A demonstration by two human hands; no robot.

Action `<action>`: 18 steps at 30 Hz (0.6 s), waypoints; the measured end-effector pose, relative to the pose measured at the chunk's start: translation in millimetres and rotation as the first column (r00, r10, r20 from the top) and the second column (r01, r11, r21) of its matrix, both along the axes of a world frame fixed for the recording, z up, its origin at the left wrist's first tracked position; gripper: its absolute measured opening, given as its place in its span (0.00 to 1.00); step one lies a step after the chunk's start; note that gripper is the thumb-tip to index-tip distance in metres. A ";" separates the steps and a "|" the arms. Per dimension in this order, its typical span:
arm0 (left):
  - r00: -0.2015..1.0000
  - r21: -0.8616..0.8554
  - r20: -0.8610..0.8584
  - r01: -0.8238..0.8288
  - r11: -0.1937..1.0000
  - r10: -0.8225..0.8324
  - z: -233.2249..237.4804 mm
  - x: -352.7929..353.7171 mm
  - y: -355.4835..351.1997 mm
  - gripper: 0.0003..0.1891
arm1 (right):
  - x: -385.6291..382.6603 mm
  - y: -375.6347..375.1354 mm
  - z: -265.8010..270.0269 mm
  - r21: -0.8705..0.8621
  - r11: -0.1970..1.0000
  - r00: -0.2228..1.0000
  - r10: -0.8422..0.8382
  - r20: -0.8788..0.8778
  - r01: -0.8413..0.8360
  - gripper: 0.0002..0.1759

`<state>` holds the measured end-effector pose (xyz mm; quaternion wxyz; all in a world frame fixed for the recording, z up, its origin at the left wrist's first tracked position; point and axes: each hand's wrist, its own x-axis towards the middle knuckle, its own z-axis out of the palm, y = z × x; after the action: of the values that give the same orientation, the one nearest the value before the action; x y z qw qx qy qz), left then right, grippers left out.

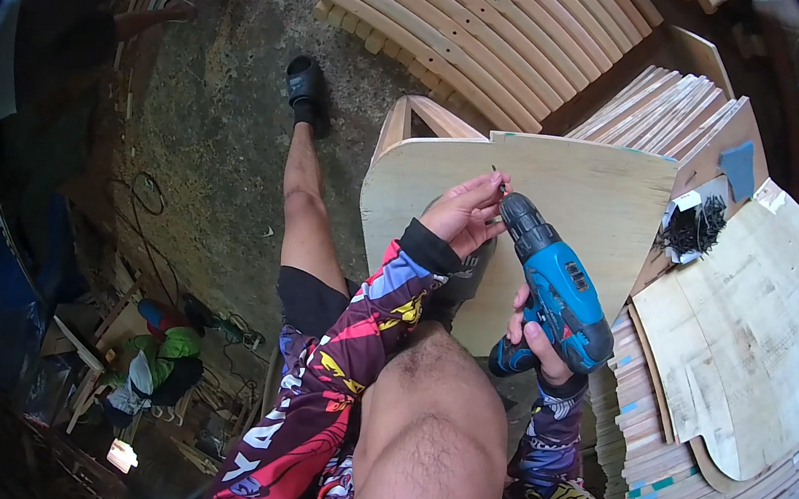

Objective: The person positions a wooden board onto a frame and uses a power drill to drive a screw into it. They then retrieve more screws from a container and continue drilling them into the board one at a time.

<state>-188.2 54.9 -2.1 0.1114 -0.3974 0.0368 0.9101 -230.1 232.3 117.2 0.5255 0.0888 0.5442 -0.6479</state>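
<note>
My right hand [543,341] is wrapped round the handle of a blue and black cordless drill [566,287], its chuck pointing up and left. At the front of the chuck, my left hand [464,216] pinches a thin dark screw [497,177] between thumb and fingers. The screw's tip sticks out past the fingertips; whether its head sits on the bit is hidden by the fingers. Under both hands lies a pale plywood panel [589,189] with a curved edge, resting on a wooden frame [397,128]. My bare knee is below the hands.
A small box of black screws [693,228] sits on stacked wood at the right, beside a blue scrap [737,169]. Cut plywood sheets [754,316] lie on more stacked boards. Curved slatted panels [470,22] are at the top. Another person's legs [152,20] show at upper left.
</note>
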 end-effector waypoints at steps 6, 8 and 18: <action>0.994 0.050 -0.016 -0.107 0.993 0.108 2.0 2.9 9.5 0.09 | 5.5 2.4 -6.9 -0.073 0.994 0.994 -0.076 0.075 0.082 0.21; 0.992 0.064 -0.012 -0.128 0.990 0.129 0.7 4.3 11.6 0.09 | 5.5 4.8 -9.7 -0.104 0.993 0.996 -0.043 0.077 0.051 0.21; 0.980 0.031 0.104 -0.174 0.984 0.170 -7.5 8.4 19.5 0.10 | 7.8 -16.7 -7.5 0.305 0.931 0.938 0.271 -0.215 -0.199 0.22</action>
<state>-179.8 74.4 -9.7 0.0421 -0.4421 -0.0213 0.8957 -222.2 215.5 109.7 0.5082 0.0120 0.6992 -0.5028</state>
